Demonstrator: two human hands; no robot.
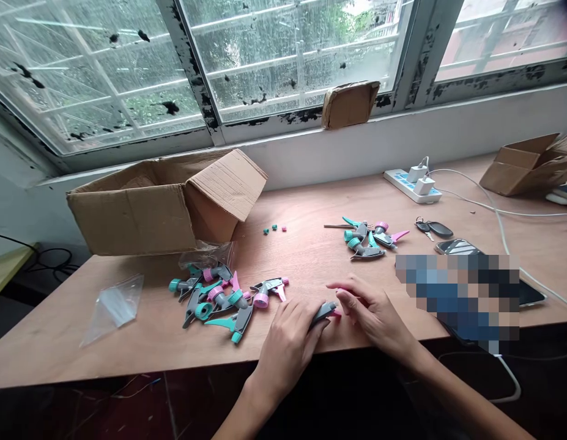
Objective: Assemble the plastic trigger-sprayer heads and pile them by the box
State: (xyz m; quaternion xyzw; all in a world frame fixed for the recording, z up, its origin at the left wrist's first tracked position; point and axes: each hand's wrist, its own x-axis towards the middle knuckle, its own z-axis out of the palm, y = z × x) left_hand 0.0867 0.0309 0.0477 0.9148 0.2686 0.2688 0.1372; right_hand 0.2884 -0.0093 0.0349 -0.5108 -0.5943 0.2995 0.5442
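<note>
My left hand (287, 339) is wrapped round a grey trigger sprayer head (323, 313) with a pink trigger, near the table's front edge. Just right of its front end is my right hand (379, 315), thumb and fingers drawn together; whatever lies between the fingertips is too small to make out. Left of my hands lies a pile of trigger sprayer heads (219, 299) in grey, teal and pink. One grey and pink sprayer head (269, 288) is at the pile's right side. A second group of sprayer heads (368, 238) sits farther back on the right.
Small teal and pink nozzle caps (274, 228) lie mid-table (306, 208). An open cardboard box (131, 220) stands back left, a plastic bag (115, 305) before it. Keys (432, 228), a power strip (411, 185), cables and a phone (462, 247) occupy the right, beside a blurred patch.
</note>
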